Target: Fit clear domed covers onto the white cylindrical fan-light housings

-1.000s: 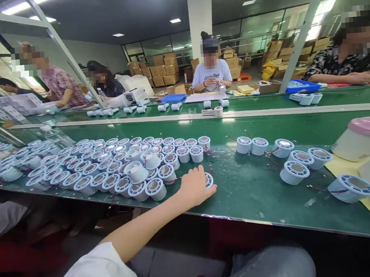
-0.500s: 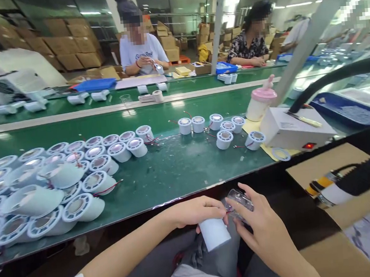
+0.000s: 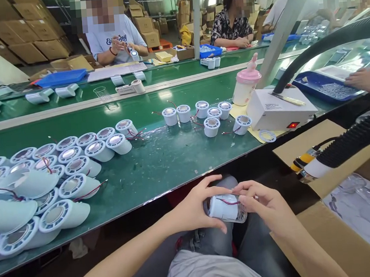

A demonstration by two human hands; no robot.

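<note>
Above my lap, just off the table's front edge, my left hand (image 3: pixel 196 202) curves its thumb and fingers around a pale blue cylindrical housing (image 3: pixel 225 209). The housing lies on its side, its ringed end toward my left palm. A clear plastic cover (image 3: pixel 243 216) surrounds its right part. My right hand (image 3: pixel 262 198) grips the cover's right end with bent fingers, close to a thin red and dark wire (image 3: pixel 229 202) running along the housing. The fingertips partly hide where wire and cover meet.
Many similar housings (image 3: pixel 76 185) crowd the green table's left side; several more (image 3: pixel 212 127) stand mid-table. Right of them are a pink-lidded bottle (image 3: pixel 246 84), a white box with a red switch (image 3: pixel 279 109) and a black hose (image 3: pixel 354 138). An open carton (image 3: pixel 323 226) holds clear plastic parts. Co-workers sit opposite.
The housing has turned from pointing downward to lying sideways, and the clear cover, earlier apart in my right hand, now surrounds part of it. My left-hand fingers have spread wider. The view has shifted.
</note>
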